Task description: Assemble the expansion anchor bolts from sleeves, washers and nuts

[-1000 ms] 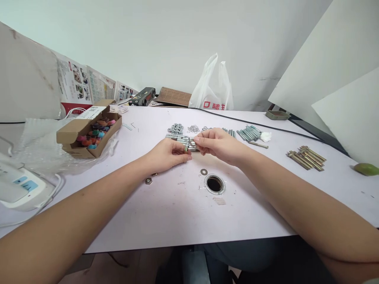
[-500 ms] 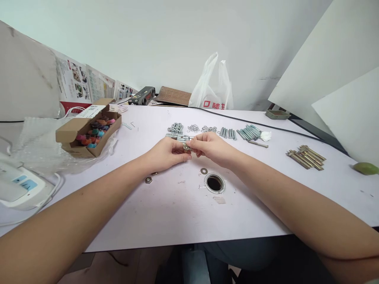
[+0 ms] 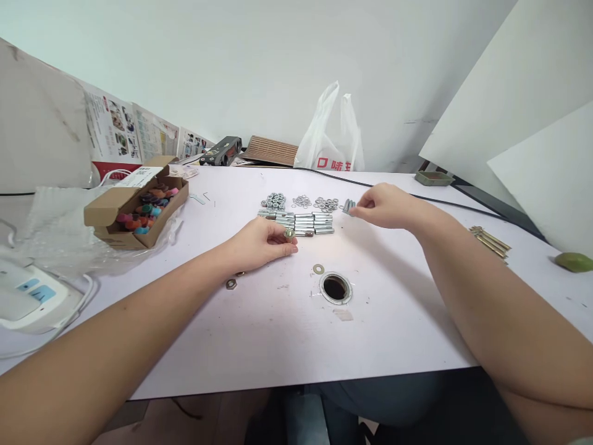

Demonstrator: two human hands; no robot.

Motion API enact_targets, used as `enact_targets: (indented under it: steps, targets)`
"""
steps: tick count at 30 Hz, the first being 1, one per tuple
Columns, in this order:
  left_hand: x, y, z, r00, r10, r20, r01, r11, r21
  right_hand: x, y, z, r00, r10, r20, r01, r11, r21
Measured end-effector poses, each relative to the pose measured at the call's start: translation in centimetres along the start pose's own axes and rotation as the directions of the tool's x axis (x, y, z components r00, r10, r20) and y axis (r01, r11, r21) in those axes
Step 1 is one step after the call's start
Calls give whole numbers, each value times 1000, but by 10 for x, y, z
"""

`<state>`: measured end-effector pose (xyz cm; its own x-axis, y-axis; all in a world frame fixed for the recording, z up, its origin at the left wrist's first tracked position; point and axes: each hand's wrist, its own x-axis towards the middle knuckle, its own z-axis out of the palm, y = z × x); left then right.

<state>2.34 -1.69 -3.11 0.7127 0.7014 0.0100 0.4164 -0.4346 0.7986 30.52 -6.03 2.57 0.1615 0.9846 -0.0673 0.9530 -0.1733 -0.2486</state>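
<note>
My left hand pinches a small brass-coloured fastener upright between thumb and fingers; its lower part is hidden. Over to the right, my right hand has its fingertips closed at a short row of grey bolts, covering part of the row. Between the hands lie silvery metal sleeves in neat rows. Behind them are a heap of nuts, small rings and a pile of washers. A loose nut and a flat washer lie nearer me.
A round hole with a metal rim opens in the table. At left stand an open cardboard box of colourful pieces and a white power strip. Brass-coloured bolts and a green fruit lie right. A black cable crosses the back.
My right hand has left my left hand and moved right and away to the grey bolts. The sleeve rows are now uncovered. My left hand stays put, still holding the fastener.
</note>
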Motion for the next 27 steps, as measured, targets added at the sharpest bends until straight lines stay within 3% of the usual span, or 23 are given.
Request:
enact_targets:
  steps: [3,5,14,18,22,24,27]
  targets:
    - [1,-1,-1,1000,-8,14,8,999,35,3,11,-3,991,16,135,-3,996,-94]
    - [1,-2,-1,1000,-22,14,21,998,56,2,14,-5,989,27,148,-12,995,-101]
    - [-4,6,-8,994,-99,46,92,987,130,22,62,-14,959,281,-42,-284,939,-194]
    - [-6,10,-14,992,-104,72,92,984,156,29,67,-6,968,250,20,-243,954,-174]
    - [-5,8,-14,994,-69,87,55,987,149,27,50,1,981,191,-7,-190,969,-161]
    - [-5,6,-13,994,-58,96,46,991,123,20,31,5,995,98,-22,-100,984,-150]
    - [-5,4,-12,994,-33,107,24,996,85,-2,-10,14,983,-179,31,181,982,-51]
